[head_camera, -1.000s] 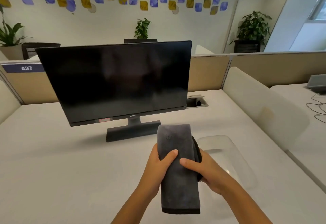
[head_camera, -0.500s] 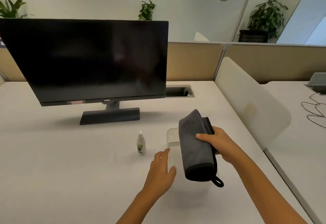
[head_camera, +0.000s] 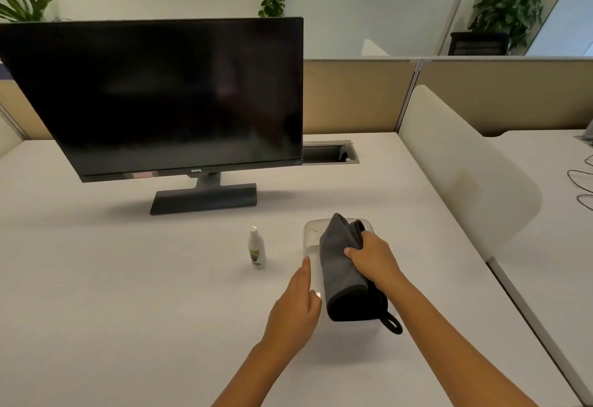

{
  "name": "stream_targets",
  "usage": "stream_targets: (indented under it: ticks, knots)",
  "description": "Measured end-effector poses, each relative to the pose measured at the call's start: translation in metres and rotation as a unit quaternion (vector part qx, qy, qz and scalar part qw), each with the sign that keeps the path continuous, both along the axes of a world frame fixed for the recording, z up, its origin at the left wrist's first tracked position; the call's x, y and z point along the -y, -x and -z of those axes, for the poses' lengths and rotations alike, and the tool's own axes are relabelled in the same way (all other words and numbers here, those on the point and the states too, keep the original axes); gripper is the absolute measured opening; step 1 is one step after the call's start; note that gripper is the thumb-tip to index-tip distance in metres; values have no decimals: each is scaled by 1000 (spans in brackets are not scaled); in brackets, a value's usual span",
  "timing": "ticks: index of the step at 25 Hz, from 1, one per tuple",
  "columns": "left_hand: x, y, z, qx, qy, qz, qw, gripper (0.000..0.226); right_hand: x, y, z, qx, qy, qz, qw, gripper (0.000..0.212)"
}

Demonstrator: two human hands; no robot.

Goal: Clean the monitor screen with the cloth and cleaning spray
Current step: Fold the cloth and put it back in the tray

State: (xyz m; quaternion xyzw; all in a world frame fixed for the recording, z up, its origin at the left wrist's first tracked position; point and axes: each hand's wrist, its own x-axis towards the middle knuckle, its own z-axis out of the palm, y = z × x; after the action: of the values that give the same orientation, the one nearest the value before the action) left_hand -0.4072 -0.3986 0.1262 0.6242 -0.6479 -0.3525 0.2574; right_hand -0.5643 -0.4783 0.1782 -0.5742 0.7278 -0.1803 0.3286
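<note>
Right hand (head_camera: pixel 373 260) grips folded grey cloth (head_camera: pixel 341 273), fingers curled round its upper part, black hanging loop below wrist. Left hand (head_camera: pixel 296 307) flat, fingers straight, holding nothing, just beside cloth. Clear plastic tray (head_camera: pixel 309 235) under cloth. Spray bottle (head_camera: pixel 256 247) upright on desk (head_camera: pixel 112 294), ahead and left of left hand. Monitor (head_camera: pixel 167 95), screen dark, beyond bottle.

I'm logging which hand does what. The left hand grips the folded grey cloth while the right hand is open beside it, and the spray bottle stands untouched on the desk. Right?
Not quite: the hands are swapped. The head view shows the right hand gripping the cloth, and the left hand open beside it. The spray bottle does stand untouched on the desk.
</note>
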Motion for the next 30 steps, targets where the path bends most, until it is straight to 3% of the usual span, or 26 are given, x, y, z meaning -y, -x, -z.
stream_targets:
  ticks: [3,8,9,11,13,15,19,25,30]
  knots:
    - [0,1,-1,-6,5,-5,1000,61,-9,-8,13,-25,56,9,998,26]
    - [-1,3,-4,-8,21,-4,1000,61,-20,-13,25,-65,72,-15,995,56]
    - [-1,3,-4,-6,21,-6,1000,61,-20,-13,21,-131,94,-27,987,62]
    - [0,3,-1,-4,16,-8,1000,60,-18,-14,11,-274,206,-84,936,64]
    - [1,4,1,-2,21,-10,1000,58,-16,-22,6,-274,293,-162,901,49]
    - [1,5,2,6,26,-9,1000,59,-15,-33,11,-263,242,-261,897,41]
    - [1,5,3,16,25,-8,1000,62,-11,-18,42,-315,68,-240,916,85]
    - [1,5,0,30,21,-11,999,63,-4,-9,63,-291,-19,-280,915,112]
    - [3,5,-1,39,13,-13,999,61,0,-11,70,-269,-58,-296,915,118]
